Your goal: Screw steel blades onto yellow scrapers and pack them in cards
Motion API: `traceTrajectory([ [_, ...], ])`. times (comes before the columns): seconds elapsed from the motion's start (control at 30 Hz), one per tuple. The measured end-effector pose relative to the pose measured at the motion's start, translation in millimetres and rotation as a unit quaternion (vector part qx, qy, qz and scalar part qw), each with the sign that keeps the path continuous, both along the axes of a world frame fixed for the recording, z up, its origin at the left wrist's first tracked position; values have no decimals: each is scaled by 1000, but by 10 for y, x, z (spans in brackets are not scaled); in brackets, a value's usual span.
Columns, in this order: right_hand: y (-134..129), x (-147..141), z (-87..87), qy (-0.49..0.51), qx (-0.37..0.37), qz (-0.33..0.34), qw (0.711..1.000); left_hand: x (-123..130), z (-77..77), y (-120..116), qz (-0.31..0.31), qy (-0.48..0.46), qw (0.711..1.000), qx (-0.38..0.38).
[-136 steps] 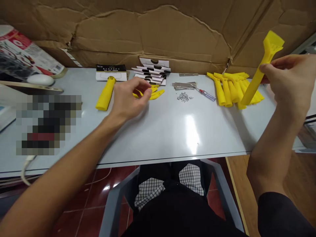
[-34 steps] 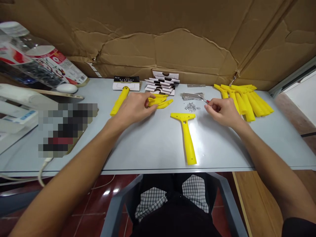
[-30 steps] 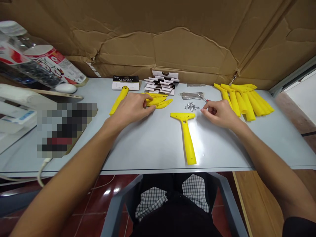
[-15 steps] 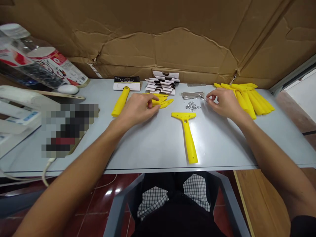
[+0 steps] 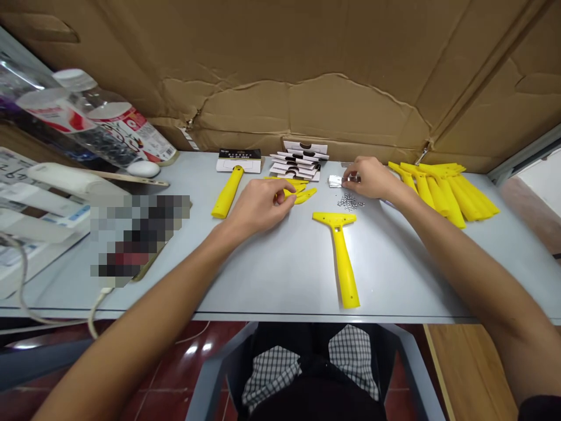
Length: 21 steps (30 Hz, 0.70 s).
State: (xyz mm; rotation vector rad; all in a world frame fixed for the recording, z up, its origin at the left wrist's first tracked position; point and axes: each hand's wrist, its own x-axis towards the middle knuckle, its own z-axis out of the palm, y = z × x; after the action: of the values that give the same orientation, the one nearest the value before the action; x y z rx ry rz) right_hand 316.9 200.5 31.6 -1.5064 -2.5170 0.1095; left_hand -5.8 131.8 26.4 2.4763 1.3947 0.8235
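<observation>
A flat yellow scraper handle (image 5: 344, 257) with a wide head lies on the table in front of me. My left hand (image 5: 266, 204) rests beside the thin yellow clip pieces (image 5: 305, 197), its fingers loosely curled with a gap between thumb and forefinger, nothing seen between them. At the stack of shiny metal blades (image 5: 335, 182), my right hand (image 5: 367, 177) has its fingers closed on a metal blade, partly hidden by the fingers. Just below them lies a loose pile of small screws (image 5: 349, 202).
Several yellow handles (image 5: 447, 190) are heaped at the right. Folded white cards (image 5: 298, 166) stand at the back near another yellow handle (image 5: 228, 193) and a black-and-white card (image 5: 239, 161). Bottles (image 5: 131, 128), a blurred-out device (image 5: 140, 237) and cables occupy the left. Cardboard (image 5: 307, 52) walls the back.
My right hand has moved left onto the blade stack and its fingers have closed on a blade. The left hand stays beside the yellow pieces. The whole view has shifted slightly.
</observation>
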Motion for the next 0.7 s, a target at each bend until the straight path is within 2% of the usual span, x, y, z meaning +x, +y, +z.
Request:
traceTrajectory([
  [0.27,-71,-85,0,37,75,37,996,3,-1,-8,-11,-4,1000,-3],
  [0.53,-116,-158,-41,12,74,61,995,65,-42,-35,-29,-9,999,-10],
  [0.63,-203,-207,7,5,90,66,994,124,-68,-66,-27,-45,999,-12],
  [0.7,-314,-260,55,9,109,80,991,161,-69,-88,-22,-104,994,-25],
])
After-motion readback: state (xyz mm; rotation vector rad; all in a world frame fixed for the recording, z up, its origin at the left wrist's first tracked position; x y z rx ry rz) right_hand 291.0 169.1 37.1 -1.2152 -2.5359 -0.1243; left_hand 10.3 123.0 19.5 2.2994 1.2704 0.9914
